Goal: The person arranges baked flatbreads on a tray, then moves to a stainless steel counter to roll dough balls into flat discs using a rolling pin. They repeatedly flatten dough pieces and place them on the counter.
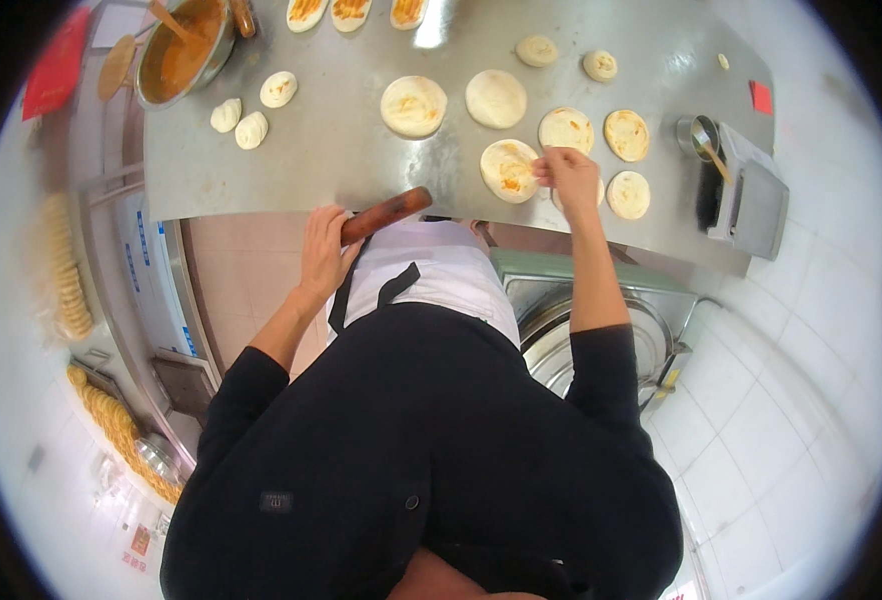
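My left hand [326, 251] grips one end of a brown wooden rolling pin [387, 214] at the near edge of the steel table [321, 169]. Over the right part of the table, my right hand [570, 176] has its fingers bent at the right rim of a flat dough round with orange filling [510, 171]; whether it pinches the dough is unclear. Beneath this hand another dough round [600, 193] is partly hidden. Two more flat rounds [414, 106] [496, 99] lie farther back, and several others [627, 136] are to the right. Small coiled dough pieces [252, 130] sit at the left.
A steel bowl of orange paste [219, 64] stands at the back left. At the right are a small metal pot [688, 139] with a brush and a scale-like device [760, 210]. A round metal cooking appliance [654, 319] stands below the table edge.
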Motion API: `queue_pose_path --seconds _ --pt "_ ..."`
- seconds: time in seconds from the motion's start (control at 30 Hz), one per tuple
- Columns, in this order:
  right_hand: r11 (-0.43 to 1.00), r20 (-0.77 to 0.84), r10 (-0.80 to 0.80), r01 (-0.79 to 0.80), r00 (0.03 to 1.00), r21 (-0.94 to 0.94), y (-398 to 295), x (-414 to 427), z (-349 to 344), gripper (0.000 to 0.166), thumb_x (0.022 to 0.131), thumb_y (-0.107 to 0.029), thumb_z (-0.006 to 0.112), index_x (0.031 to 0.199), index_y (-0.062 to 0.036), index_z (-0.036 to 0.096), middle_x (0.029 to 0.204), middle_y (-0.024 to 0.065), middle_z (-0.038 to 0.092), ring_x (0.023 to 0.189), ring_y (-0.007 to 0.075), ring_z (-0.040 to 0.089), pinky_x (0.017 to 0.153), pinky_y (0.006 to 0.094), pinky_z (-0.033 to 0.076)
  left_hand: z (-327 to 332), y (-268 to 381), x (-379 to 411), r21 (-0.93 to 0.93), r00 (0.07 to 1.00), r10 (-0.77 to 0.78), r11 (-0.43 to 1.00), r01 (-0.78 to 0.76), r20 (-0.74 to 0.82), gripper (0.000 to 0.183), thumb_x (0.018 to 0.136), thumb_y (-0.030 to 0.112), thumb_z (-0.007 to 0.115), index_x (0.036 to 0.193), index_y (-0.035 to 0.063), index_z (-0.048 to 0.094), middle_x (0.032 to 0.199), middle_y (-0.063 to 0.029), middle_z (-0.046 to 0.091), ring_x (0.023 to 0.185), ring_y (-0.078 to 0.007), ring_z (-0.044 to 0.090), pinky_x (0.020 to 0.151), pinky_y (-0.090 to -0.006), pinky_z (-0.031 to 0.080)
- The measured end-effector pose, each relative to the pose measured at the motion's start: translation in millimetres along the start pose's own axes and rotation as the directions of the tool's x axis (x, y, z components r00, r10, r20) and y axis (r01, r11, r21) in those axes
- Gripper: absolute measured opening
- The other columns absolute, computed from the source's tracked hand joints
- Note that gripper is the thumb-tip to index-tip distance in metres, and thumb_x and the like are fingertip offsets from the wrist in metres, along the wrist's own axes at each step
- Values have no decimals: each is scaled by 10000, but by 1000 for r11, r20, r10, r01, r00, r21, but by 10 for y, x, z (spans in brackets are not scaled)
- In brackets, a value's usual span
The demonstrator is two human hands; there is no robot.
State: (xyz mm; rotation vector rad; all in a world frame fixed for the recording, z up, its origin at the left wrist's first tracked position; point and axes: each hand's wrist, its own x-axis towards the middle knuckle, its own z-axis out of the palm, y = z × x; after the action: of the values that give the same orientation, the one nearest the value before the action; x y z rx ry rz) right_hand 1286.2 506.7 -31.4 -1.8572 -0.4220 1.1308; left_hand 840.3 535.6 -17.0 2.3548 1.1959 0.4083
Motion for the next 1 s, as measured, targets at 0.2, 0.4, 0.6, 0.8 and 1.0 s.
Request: queue_pose_path --seconds 0.2,0.4,0.6,0.8,1.0 --pt "971 209 199 -222 957 94 167 55 487 221 1012 -202 731 968 13 699 855 102 754 714 150 717 620 281 600 -65 35 -72 36 998 -70 997 70 3 512 798 91 850 1228 -21 595 1309 -207 589 1231 -438 557 1122 -548 428" --pt "990 75 -133 137 988 -44 -253 704 186 285 964 -254 758 979 29 731 855 136 766 688 215 717 640 347 570 -115 31 -111 11 989 -147 989 147 -35 520 806 69 844 1250 -22 590 1337 -210 588 1243 -434 561 1075 -507 452" --pt "679 -321 -522 158 790 -717 -610 2255 -584 765 862 -548 799 1268 91 685 1189 281 745 1152 426 703 1013 461 537 -322 96 -234 67 974 -199 976 207 -113 522 820 75 849 1268 -13 595 1348 -216 593 1253 -435 563 1078 -504 458" --pt "333 72 -325 185 943 -925 -647 2932 -726 851 788 -694 789 1162 70 752 1241 327 711 1182 468 678 1013 511 536 -636 71 -440 162 962 -253 950 267 -99 526 795 93 851 1250 -8 607 1311 -203 605 1222 -420 571 1048 -504 465" --pt "542 -23 -495 288 868 -789 -599 2073 -254 726 845 -553 823 1252 34 695 1159 257 727 1117 424 686 964 494 543 -800 -281 -551 137 946 -287 941 308 -151 538 853 152 833 1297 -5 573 1317 -205 595 1192 -427 569 1021 -500 463"
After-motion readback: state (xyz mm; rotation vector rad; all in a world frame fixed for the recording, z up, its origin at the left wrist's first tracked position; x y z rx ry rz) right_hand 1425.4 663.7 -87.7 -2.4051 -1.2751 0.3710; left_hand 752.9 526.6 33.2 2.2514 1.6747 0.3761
